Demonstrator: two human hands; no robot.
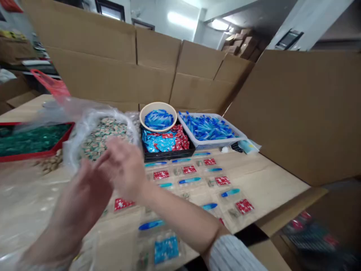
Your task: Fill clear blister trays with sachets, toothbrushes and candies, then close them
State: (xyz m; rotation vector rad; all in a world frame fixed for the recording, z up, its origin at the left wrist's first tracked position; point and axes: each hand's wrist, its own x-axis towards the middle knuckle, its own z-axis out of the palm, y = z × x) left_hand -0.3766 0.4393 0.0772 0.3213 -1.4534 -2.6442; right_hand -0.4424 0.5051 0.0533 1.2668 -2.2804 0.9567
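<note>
Smeared by motion, my left hand [84, 195] is raised over the left middle of the table. My right hand [125, 167] is close beside it, its forearm crossing over the laid-out packs. Fingers of both hands come near each other in front of a clear plastic bag [132, 130] of small beige-green pieces [105, 131]. Whether either hand holds anything is too blurred to tell. To the right lie rows of clear packs, with blue pens [189, 180] and red patterned packets [222, 180]. A blue patterned packet [166, 249] lies at the near edge.
A cream bowl [143, 122] of blue pens rests on a black tray [169, 155] of blue and red packets. Beside it stands a white basket [208, 143] of blue pens. A red tray [53, 151] holds green items. Cardboard walls [113, 79] enclose the back and right.
</note>
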